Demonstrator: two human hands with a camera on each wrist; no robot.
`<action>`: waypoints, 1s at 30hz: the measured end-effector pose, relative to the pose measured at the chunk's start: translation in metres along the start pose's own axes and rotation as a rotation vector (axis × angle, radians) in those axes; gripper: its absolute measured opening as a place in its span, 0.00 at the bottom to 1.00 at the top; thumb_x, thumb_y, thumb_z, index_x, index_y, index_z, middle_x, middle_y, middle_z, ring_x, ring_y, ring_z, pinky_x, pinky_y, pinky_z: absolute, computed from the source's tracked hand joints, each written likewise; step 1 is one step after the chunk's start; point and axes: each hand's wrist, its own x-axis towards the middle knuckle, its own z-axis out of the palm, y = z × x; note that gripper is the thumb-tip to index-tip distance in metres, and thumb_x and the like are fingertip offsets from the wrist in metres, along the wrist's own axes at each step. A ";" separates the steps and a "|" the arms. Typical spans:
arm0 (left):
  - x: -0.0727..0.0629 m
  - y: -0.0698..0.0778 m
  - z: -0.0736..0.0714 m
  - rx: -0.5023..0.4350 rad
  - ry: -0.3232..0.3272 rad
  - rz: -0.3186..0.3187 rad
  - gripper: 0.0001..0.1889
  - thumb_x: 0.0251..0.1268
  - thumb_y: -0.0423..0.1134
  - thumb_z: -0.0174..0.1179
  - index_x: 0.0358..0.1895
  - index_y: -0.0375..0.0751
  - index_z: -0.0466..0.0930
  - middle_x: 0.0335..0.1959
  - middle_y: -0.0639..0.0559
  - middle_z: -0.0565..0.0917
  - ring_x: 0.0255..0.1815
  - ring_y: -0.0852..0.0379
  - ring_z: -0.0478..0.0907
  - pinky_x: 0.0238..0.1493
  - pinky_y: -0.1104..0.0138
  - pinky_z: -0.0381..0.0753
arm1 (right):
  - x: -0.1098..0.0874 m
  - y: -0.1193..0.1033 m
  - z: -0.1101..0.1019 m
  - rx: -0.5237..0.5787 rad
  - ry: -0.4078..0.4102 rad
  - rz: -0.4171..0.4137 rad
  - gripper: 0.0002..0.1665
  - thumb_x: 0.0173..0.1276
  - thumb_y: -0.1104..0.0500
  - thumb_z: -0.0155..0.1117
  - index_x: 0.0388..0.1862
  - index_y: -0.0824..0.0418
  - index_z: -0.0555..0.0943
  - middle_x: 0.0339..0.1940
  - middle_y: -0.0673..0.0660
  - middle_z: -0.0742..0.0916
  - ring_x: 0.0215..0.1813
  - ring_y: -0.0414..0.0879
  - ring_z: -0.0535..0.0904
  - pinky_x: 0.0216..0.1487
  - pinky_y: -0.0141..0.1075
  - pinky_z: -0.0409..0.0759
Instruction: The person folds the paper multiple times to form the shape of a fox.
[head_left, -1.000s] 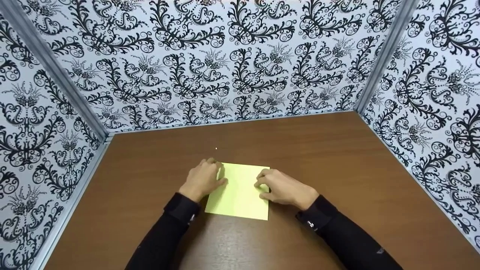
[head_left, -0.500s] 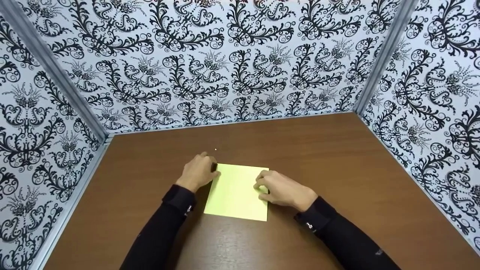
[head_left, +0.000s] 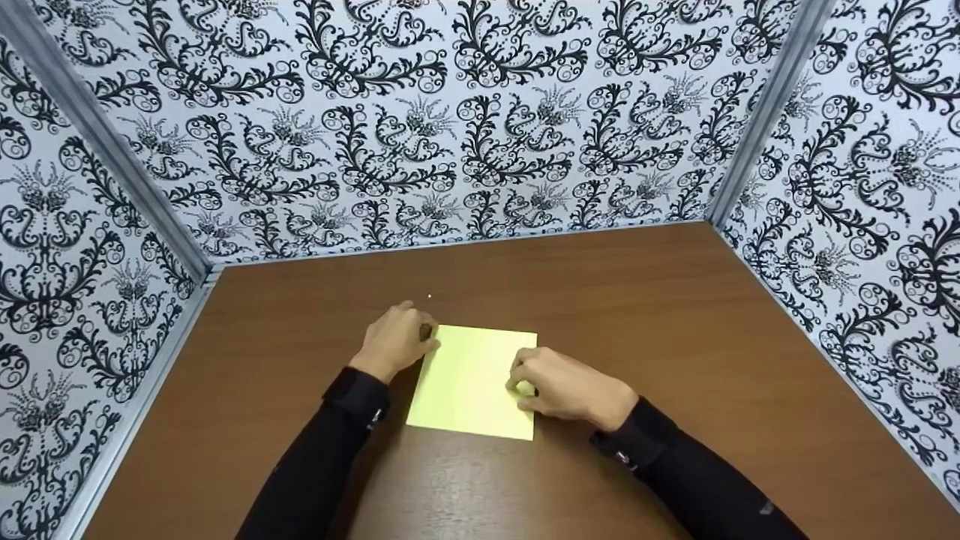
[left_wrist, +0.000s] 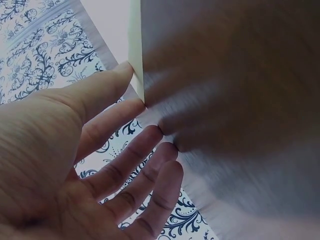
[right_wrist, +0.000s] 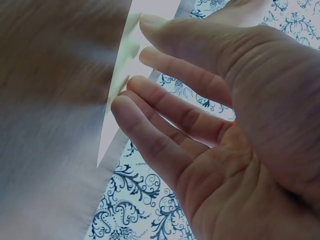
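A square yellow-green sheet of paper [head_left: 472, 390] lies flat on the brown wooden table in the head view. My left hand [head_left: 394, 341] is at its far left corner. In the left wrist view, the thumb [left_wrist: 125, 72] touches the paper's edge and the index fingertip [left_wrist: 140, 104] is right at the corner, a little apart from the thumb. The other fingers rest on the table. My right hand [head_left: 566, 384] lies over the right edge, with its bent fingertips [right_wrist: 122, 105] touching the paper and holding it down.
Patterned black-and-white panels [head_left: 465, 135] stand along the back and both sides of the table [head_left: 615, 285]. A tiny white speck [head_left: 430, 296] lies on the wood beyond the sheet. Dark sleeves [head_left: 322, 450] cover both forearms.
My left hand has slid left from on top of the paper to its far left corner. The right hand stays at the right edge, its fingers shifting slightly. The sheet lies almost as before.
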 end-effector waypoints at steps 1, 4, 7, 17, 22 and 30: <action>0.001 0.000 0.000 -0.003 0.001 0.000 0.05 0.76 0.41 0.81 0.44 0.45 0.95 0.45 0.44 0.86 0.46 0.48 0.77 0.39 0.58 0.72 | -0.001 0.000 0.000 0.001 0.000 -0.001 0.10 0.77 0.67 0.80 0.55 0.63 0.96 0.55 0.61 0.94 0.59 0.55 0.92 0.60 0.43 0.94; 0.003 -0.001 0.001 -0.009 0.001 0.005 0.06 0.76 0.40 0.81 0.43 0.44 0.94 0.43 0.45 0.85 0.44 0.50 0.74 0.38 0.59 0.70 | -0.002 -0.001 -0.001 0.002 0.004 -0.004 0.10 0.77 0.67 0.81 0.54 0.63 0.96 0.54 0.61 0.94 0.57 0.55 0.92 0.59 0.43 0.94; 0.005 -0.002 0.002 -0.023 0.002 0.005 0.07 0.74 0.39 0.82 0.42 0.43 0.93 0.43 0.44 0.86 0.44 0.50 0.74 0.39 0.59 0.69 | -0.003 0.000 0.000 0.006 0.007 0.001 0.10 0.77 0.67 0.81 0.55 0.63 0.96 0.54 0.61 0.93 0.57 0.55 0.92 0.58 0.42 0.94; 0.011 -0.001 0.002 -0.087 -0.006 -0.061 0.13 0.72 0.38 0.82 0.53 0.36 0.96 0.60 0.39 0.93 0.64 0.38 0.89 0.58 0.49 0.92 | -0.004 0.000 0.001 0.007 0.012 0.000 0.10 0.78 0.66 0.81 0.55 0.64 0.96 0.55 0.61 0.93 0.57 0.54 0.91 0.58 0.41 0.94; 0.012 0.000 0.004 -0.102 0.003 -0.079 0.11 0.75 0.37 0.80 0.53 0.36 0.96 0.54 0.41 0.89 0.51 0.42 0.88 0.53 0.50 0.91 | -0.004 0.000 0.000 0.020 0.011 0.009 0.11 0.78 0.66 0.81 0.56 0.64 0.96 0.56 0.62 0.93 0.57 0.56 0.92 0.58 0.42 0.94; 0.008 0.003 0.005 -0.115 0.028 -0.062 0.06 0.77 0.34 0.76 0.50 0.38 0.95 0.48 0.42 0.90 0.42 0.47 0.86 0.44 0.57 0.84 | -0.004 0.001 0.001 0.023 0.005 0.013 0.11 0.79 0.66 0.81 0.57 0.64 0.96 0.56 0.62 0.93 0.58 0.55 0.92 0.58 0.41 0.94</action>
